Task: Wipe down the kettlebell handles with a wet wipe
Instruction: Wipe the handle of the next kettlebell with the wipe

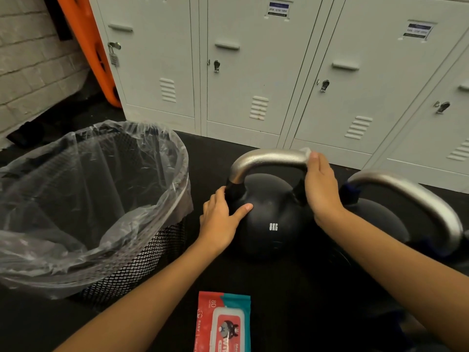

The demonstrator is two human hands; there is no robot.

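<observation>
A black kettlebell (271, 219) marked 8KG stands on the dark floor with a silver handle (266, 158) arching over it. My right hand (321, 186) grips the right end of that handle, with a white wet wipe (307, 153) wrapped under its fingers. My left hand (223, 212) rests on the ball's left shoulder, fingers spread and thumb lying across the front. A second kettlebell (380, 214) with its own silver handle (416, 196) stands just to the right, partly hidden by my right forearm.
A black mesh bin (157, 250) lined with a clear plastic bag (88, 189) stands at the left. A red pack of wet wipes (223, 323) lies on the floor near me. White lockers (253, 72) line the back; an orange object (86, 47) leans by the brick wall.
</observation>
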